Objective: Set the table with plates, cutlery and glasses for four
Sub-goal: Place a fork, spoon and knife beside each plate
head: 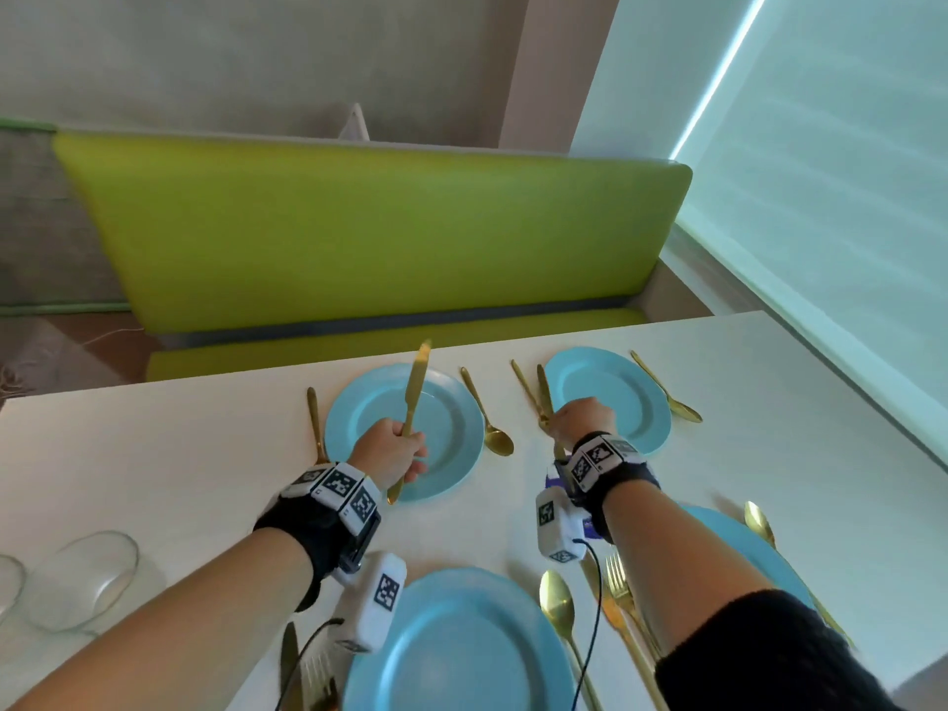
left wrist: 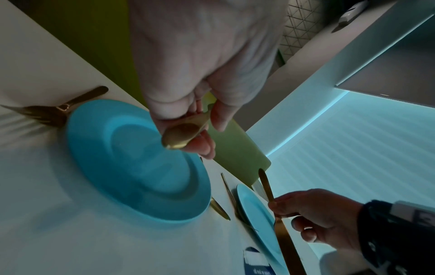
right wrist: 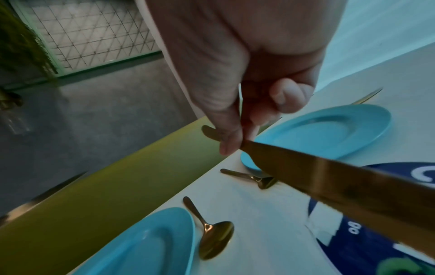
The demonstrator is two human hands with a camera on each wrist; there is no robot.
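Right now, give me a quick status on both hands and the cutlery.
Left hand grips a gold knife above the far left plate. Right hand grips another knife. Nothing blocking.

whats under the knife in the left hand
The far left blue plate lies under the gold knife that the left hand holds above it. The hand covers part of the plate.

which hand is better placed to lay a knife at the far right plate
Right. The right hand already holds a gold knife beside the far right plate; the left hand is over the far left plate.
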